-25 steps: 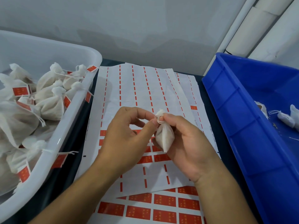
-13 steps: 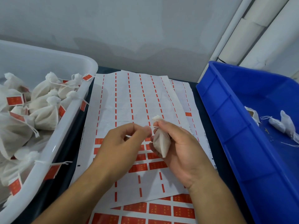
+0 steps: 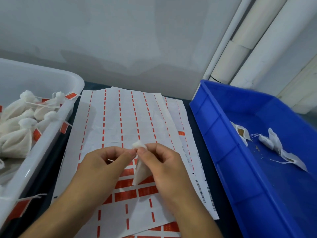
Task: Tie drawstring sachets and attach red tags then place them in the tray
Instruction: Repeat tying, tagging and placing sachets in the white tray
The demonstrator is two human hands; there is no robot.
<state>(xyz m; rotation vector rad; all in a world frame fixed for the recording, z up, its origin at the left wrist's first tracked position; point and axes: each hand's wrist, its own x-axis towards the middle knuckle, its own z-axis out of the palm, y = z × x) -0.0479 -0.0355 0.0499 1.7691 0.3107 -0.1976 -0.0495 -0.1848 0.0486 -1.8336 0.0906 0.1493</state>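
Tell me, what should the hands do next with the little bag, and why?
Probably pull the string tight. The right hand pinches the bag at its neck, the left hand pinches beside it, and no red tag hangs from it yet.

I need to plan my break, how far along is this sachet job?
Done: tagged sachets fill the white tray. In hand: both hands, left and right, grip one sachet at its neck, no tag yet. Left: a few sachets in the blue bin.

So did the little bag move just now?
No, hardly: the sachet still hangs over the same red rows of the label sheet; the view tilted instead.
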